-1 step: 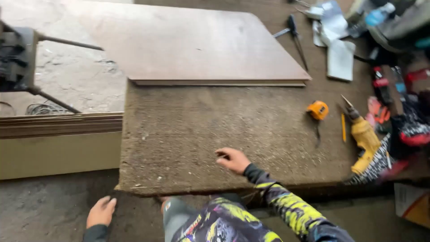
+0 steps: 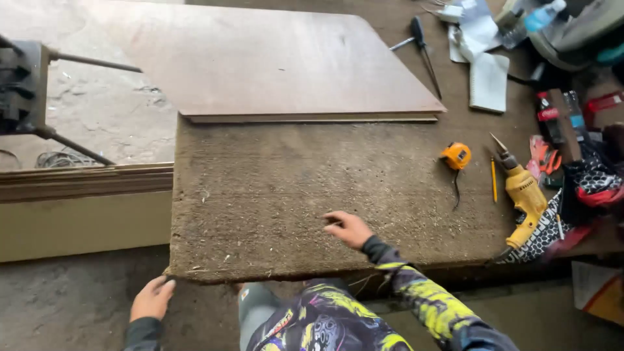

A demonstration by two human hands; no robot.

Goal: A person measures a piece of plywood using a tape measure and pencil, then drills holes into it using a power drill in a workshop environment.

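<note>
**Rough brown board, both hands on it**

Rough brown board (image 2: 292,195) lies flat on the floor, coarse fibrous top, dusty, frayed along the near edge. Left hand (image 2: 151,298) is at the near left corner, fingers curled at the edge, touching it; cannot tell if they grip under it. Right hand (image 2: 350,227) rests on top near the near edge, fingers loosely bent, holding nothing.

Smooth reddish plywood sheet (image 2: 273,62) lies past the board, its near edge overlapping the board's far edge. Floor (image 2: 84,305) is bare concrete, gritty and grey. Left side: a stack of thin sheets (image 2: 78,182) seen edge-on, a pale panel under it, and a dark metal machine part (image 2: 23,88) with rods sticking out.

Right of the board: orange tape measure (image 2: 456,156), pencil (image 2: 493,180) just beside it, yellow power drill (image 2: 523,195) lying on patterned cloth. Farther back: screwdriver (image 2: 419,36), white notepad (image 2: 489,81), dark drink bottle (image 2: 548,117), and a clutter of bags and scraps in the right corner. Daylight, no hard shadows. Person's sleeve is dark with yellow print.
</note>
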